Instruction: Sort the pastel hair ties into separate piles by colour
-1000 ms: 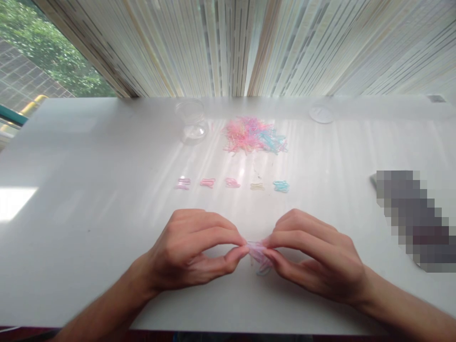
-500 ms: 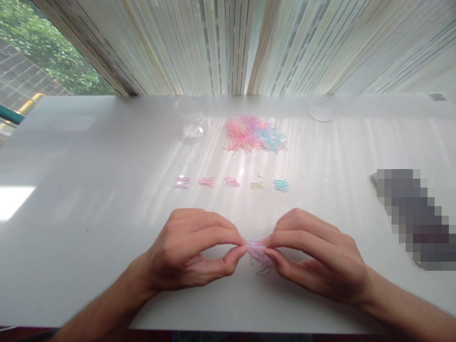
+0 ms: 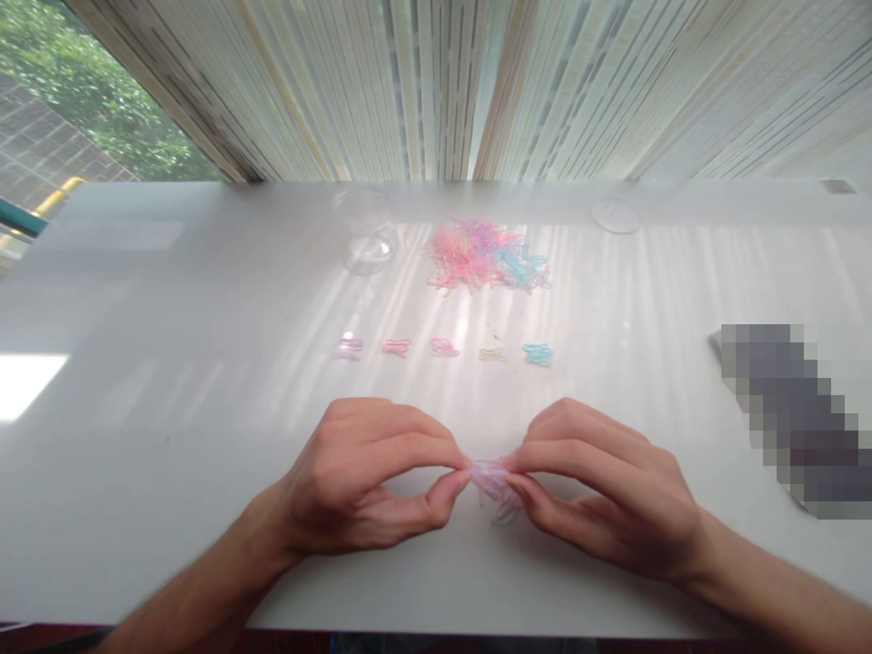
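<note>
Pinched between thumb and forefinger of both hands is a small bunch of pale purple elastic bands [image 3: 489, 472]. My left hand [image 3: 374, 477] grips its left end, my right hand [image 3: 609, 490] its right end. Some loops dangle below, near the right thumb; a bluish one is among them. Beyond the hands lies a row of little band groups: purple [image 3: 350, 348], coral pink [image 3: 396, 347], pink [image 3: 445, 347], pale yellow [image 3: 491, 354] and light blue [image 3: 538, 353].
Farther back lies a loose heap of mixed pastel bands [image 3: 480, 256]. A clear plastic jar [image 3: 368, 241] is left of it, and a round clear lid [image 3: 617, 215] to its right. A pixelated dark object [image 3: 794, 418] rests at the right of the white table [image 3: 170, 509].
</note>
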Motion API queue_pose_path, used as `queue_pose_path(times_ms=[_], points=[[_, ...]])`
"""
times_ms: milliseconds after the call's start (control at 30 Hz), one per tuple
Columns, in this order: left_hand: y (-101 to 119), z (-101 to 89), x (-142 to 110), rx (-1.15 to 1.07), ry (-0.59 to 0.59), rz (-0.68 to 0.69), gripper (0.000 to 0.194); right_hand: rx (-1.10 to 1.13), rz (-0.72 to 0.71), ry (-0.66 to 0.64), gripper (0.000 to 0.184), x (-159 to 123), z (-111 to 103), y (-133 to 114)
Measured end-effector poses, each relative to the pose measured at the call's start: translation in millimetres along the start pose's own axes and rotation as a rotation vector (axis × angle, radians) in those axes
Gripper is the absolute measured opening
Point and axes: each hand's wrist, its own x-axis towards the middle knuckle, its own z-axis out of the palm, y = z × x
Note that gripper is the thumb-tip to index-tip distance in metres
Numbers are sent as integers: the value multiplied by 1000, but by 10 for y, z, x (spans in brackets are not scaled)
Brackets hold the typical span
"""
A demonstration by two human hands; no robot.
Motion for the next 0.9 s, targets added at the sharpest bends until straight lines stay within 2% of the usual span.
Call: queue_pose_path(times_ms=[100,200,333,433,633,900], points=[[-11,-31,-1,38,9,9,11,-9,16,-3,18,-4,2,11],[-106,-184,-32,150,51,-39,10,-20,19,-16,18,1,-17,21],[-341,-476,-122,374,144,-261,3,-17,4,-20,19,9,-49,22],[-480,-592,-182,452,136,-364,8,-16,10,-33,21,7,-60,19],[-545,-601,-217,408,50,-563,13,-14,0,-40,20,5,-65,33],[-552,-630,-240,413,28,-617,13,-21,-7,-60,18,6,-75,47]])
